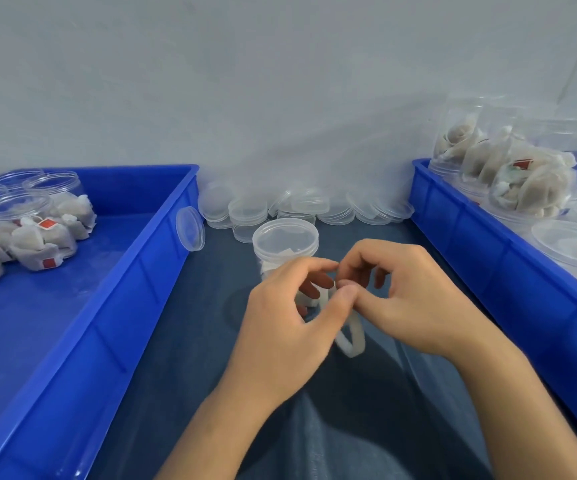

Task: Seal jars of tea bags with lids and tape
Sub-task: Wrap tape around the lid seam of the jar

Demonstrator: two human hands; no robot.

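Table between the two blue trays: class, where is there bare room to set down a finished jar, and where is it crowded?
Free: the dark table left of the hands, bordered by the left tray, and that tray's bare near floor. Crowded: the loose lids along the wall, and the right tray, filled with jars.

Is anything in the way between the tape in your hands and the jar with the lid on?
Nothing visible. The lidded jar stands just behind both hands, which hold the tape roll.

Head camera looks down, close over table (pixel 190 341).
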